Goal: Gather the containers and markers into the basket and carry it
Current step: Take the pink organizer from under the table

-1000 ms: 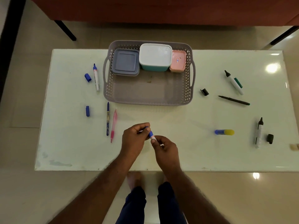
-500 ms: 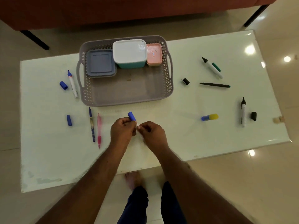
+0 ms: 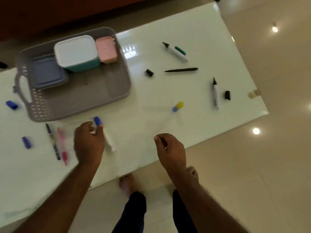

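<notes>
The left hand (image 3: 89,145) grips a blue-capped marker (image 3: 103,133) just below the basket (image 3: 117,91), cap toward it; the right hand (image 3: 170,148) hangs loosely curled over the table (image 3: 151,132), holding nothing; the basket holds three containers along its far side, grey (image 3: 48,74), white-lidded (image 3: 76,52) and pink (image 3: 106,49); other markers, such as a green one (image 3: 175,52), and caps lie scattered around.
</notes>
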